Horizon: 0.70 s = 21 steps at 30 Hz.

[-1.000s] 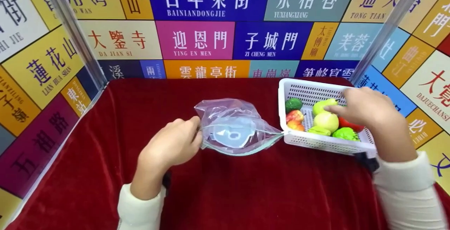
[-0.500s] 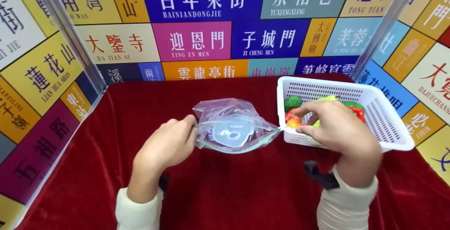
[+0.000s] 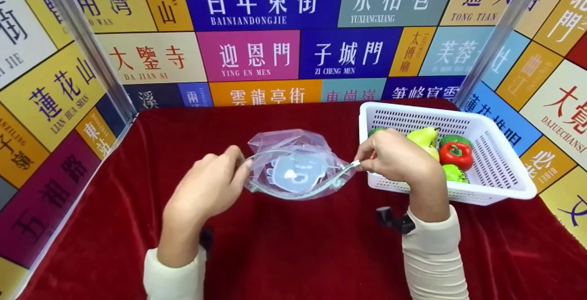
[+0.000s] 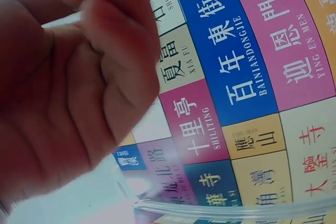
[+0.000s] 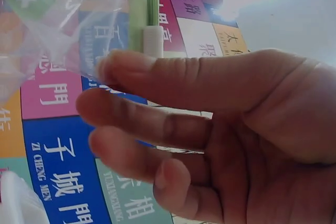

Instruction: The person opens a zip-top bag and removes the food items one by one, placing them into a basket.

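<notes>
A clear plastic zip bag point(image 3: 298, 174) with a pale blue print stands with its mouth parted between the two hands. My left hand point(image 3: 204, 190) pinches its left edge between thumb and fingers; in the left wrist view the curled left hand point(image 4: 100, 77) hides that grip. At the opposite corner, my right hand point(image 3: 399, 160) pinches the bag beside the white zip slider point(image 3: 356, 163). The right wrist view shows the right hand's thumb point(image 5: 157, 74) and forefinger close together at the bag film point(image 5: 100, 30), the other fingers loosely bent.
Just behind the right hand is a white perforated basket point(image 3: 513, 192). It holds a yellow-green pear point(image 3: 424, 136), a red bell pepper point(image 3: 456, 154), a bumpy green item point(image 3: 454, 174) and other produce, partly covered by the hand. Dark red cloth point(image 3: 302, 245) covers the table; sign-printed panels surround it.
My right hand has come left from over the basket to the bag's right corner and taken hold there. The left hand and bag have shifted slightly left.
</notes>
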Motion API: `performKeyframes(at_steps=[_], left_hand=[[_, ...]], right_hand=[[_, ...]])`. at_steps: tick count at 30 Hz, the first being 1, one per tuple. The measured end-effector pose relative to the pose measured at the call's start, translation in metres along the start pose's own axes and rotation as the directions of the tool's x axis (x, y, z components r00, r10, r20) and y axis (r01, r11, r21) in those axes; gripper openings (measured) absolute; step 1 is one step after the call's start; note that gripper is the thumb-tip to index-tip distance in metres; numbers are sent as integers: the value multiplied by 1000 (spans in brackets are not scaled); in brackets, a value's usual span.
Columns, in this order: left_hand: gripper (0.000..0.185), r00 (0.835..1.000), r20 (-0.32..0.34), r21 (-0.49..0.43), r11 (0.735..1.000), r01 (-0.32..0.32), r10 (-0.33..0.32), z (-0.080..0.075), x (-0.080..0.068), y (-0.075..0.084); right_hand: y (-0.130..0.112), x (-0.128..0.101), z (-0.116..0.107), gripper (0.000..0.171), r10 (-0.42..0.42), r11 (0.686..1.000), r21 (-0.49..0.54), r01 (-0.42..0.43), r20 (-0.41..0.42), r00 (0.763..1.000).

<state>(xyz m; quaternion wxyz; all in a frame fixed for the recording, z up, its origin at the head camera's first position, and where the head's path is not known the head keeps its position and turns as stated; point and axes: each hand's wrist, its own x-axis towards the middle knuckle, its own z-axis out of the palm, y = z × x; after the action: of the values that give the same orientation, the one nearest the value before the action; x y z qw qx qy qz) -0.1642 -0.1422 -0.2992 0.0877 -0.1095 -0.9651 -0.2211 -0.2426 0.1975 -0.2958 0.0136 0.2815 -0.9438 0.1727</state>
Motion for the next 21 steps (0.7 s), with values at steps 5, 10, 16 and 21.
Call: performKeyframes(at_steps=[5, 10, 16, 21], left_hand=[[44, 970, -241, 137, 989, 61, -26, 5, -5, 13], [51, 907, -369, 262, 959, -107, 202, 24, 5, 36], [30, 752, -411, 363, 849, -384, 515, 62, 17, 64], [20, 694, -434, 401, 813, -422, 575, 82, 22, 69]], right_hand=[[-9, 0, 3, 6, -29, 999, 22, 30, -49, 998], [-23, 1, 7, 3, -109, 994, 8, 111, -105, 988], [-45, 2, 17, 6, -190, 981, -53, 185, -99, 977], [-58, 3, 25, 12, -237, 970, -71, 231, -98, 967]])
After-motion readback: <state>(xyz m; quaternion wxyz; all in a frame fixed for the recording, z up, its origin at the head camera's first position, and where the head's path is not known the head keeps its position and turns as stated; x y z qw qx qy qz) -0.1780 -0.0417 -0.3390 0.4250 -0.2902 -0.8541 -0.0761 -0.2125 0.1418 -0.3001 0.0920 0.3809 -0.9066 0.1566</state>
